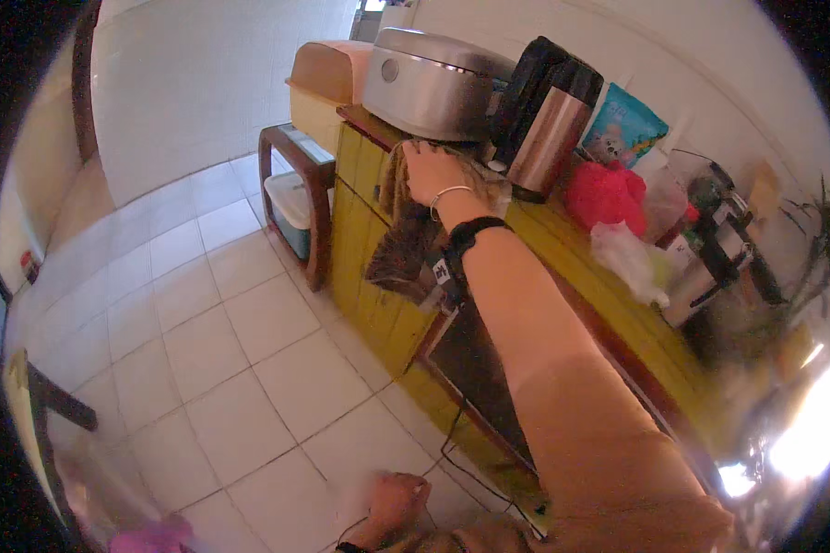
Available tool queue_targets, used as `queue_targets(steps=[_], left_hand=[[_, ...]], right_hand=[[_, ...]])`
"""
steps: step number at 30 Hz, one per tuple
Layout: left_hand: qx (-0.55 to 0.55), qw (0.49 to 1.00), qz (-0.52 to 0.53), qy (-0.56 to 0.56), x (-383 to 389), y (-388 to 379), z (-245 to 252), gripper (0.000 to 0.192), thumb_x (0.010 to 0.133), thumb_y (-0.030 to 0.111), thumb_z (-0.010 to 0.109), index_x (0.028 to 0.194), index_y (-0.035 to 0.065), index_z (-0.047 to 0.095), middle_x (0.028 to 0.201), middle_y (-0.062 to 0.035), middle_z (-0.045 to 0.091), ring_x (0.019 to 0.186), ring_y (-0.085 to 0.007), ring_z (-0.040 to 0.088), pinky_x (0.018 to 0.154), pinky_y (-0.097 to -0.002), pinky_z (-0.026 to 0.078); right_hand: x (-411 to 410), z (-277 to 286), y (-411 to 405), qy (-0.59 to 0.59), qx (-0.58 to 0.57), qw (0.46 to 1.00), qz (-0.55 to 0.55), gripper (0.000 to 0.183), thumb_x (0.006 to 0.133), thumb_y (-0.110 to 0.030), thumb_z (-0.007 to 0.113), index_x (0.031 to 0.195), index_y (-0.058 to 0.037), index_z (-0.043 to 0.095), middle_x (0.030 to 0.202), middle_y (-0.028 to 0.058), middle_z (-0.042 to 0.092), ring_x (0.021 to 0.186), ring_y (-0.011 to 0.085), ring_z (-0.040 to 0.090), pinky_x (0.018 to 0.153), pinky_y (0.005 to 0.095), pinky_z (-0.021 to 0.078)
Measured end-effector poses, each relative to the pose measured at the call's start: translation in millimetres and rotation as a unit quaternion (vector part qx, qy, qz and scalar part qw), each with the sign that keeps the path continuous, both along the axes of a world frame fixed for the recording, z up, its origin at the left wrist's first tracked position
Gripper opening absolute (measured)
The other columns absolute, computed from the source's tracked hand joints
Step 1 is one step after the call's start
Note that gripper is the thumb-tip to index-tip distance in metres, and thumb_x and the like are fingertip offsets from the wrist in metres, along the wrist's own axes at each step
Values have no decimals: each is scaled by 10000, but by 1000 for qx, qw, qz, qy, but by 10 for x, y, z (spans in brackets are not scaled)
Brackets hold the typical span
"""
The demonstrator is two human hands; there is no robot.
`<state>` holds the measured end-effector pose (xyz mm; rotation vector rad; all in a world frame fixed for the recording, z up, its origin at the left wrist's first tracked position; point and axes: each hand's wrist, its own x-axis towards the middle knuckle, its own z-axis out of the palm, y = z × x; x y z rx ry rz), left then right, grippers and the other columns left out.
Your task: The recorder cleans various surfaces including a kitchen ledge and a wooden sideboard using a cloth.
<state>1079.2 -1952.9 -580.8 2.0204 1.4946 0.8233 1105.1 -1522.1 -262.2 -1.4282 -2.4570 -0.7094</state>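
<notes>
My right hand (434, 169) reaches across to the edge of a yellow-green wooden cabinet (360, 276), its fingers closed over a brown cloth (393, 183). Part of the cloth hangs down the cabinet front; more of it lies on the top, behind the hand. Just below hangs a dark brown, bag-like thing (402, 252), partly behind my wrist. A silver rice cooker (429, 86) stands right behind my fingers. Low over the tiled floor, my left hand (398, 494) is curled and a little blurred, with nothing visible in it.
Right of the cooker stand a black and copper-coloured appliance (553, 138), a blue printed packet (626, 128), a red plastic bag (605, 197) and a steel kettle-like vessel (695, 276). A wooden stool (321, 221) is beside the cabinet. A dark cable (449, 442) trails down to the floor.
</notes>
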Motion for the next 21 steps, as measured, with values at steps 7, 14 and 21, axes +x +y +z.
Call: queue_targets(steps=[7, 14, 21], left_hand=[[11, 1000, 1, 22, 21, -134, -225, 159, 848, 250, 600, 825, 117, 684, 852, -74, 685, 852, -281, 633, 736, -426, 467], [54, 990, -89, 93, 95, -47, -103, 149, 799, 216, 617, 850, 98, 691, 891, -110, 689, 834, -311, 636, 734, -428, 489], [-27, 998, -45, 37, 228, -170, 2, 130, 758, 174, 616, 810, 90, 699, 822, -134, 687, 768, -318, 653, 695, -421, 516]], right_hand=[[42, -95, -417, -69, 45, 996, -46, 878, 702, -172, 746, 1454, -145, 293, 1306, 212, 464, 1110, 396, 536, 861, 442, 490], [1027, -193, -1255, -40, 117, 991, -53, 823, 728, -144, 704, 1449, -81, 312, 1311, 219, 464, 1128, 384, 511, 906, 444, 462], [2214, -145, -2956, -55, 152, 982, -95, 592, 856, -140, 522, 1422, -60, 365, 1210, 161, 522, 1129, 339, 506, 930, 432, 434]])
